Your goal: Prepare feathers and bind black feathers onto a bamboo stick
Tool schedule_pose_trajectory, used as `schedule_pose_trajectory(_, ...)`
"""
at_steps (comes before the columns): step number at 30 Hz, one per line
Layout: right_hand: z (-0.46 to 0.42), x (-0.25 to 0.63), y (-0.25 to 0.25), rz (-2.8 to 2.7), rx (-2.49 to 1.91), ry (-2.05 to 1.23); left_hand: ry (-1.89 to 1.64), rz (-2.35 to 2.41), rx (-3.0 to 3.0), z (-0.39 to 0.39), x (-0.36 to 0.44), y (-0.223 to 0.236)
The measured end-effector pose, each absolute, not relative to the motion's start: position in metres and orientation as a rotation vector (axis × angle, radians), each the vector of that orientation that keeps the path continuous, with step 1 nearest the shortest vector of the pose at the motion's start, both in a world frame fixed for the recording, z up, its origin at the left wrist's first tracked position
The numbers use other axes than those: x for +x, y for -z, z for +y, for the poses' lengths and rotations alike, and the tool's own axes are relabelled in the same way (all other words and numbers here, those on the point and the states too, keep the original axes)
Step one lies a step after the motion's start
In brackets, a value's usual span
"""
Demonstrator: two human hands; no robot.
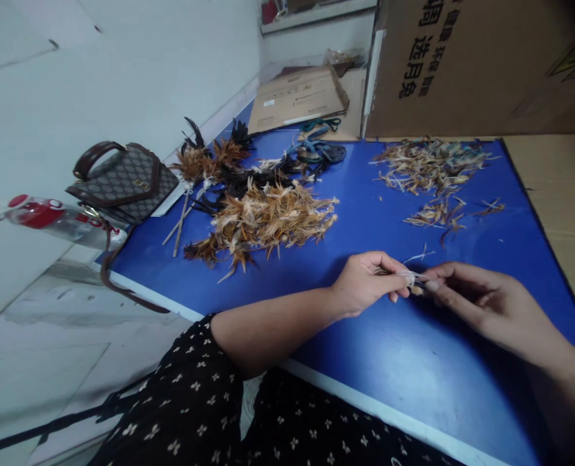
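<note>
My left hand [368,279] and my right hand [476,299] meet over the blue table [394,349]. Both pinch a small feather [410,278] between fingertips, just above the table top. A heap of brown and white feathers [270,220] lies to the left of my hands. Scattered loose feathers [433,169] lie farther back on the right. Several dark feather dusters on thin sticks [200,165] rest at the table's far left edge.
A patterned handbag [122,181] with a brown strap sits at the table's left corner beside a red-capped bottle [54,217]. Large cardboard boxes [472,65] stand behind the table. Flat cardboard [297,96] and teal cords [316,145] lie at the back.
</note>
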State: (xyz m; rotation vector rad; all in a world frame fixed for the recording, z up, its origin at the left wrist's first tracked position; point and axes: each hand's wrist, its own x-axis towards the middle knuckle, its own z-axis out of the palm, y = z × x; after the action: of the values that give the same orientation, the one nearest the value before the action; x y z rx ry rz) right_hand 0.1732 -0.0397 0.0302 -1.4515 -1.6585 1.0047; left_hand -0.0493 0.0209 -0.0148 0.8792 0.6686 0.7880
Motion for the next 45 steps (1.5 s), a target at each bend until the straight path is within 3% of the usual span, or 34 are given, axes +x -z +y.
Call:
schedule_pose_trajectory(6,-0.035,0.168,-0.026,-1.572,-1.469,-0.903,-0.538,0.510,0.847,0.018,-0.053,0.006)
schedule_pose_trajectory(16,-0.044,0.174,-0.029,-1.486,-1.551,-0.694,-0.739,0.590,0.757,0.026,-0.051,0.009)
schedule_pose_trajectory(26,-0.040,0.155,-0.026,-1.666,-1.489,-0.848,-0.780,0.651,0.914,0.019,-0.050,0.013)
schedule_pose_trajectory(38,-0.034,0.160,-0.020,-1.899,-1.294,-0.240,-0.961,0.835,0.831,0.026,-0.048,0.013)
schedule_pose_trajectory(45,-0.037,0.147,-0.013,-1.927,-1.157,-0.239,-0.837,0.961,0.968,0.020,-0.046,0.011)
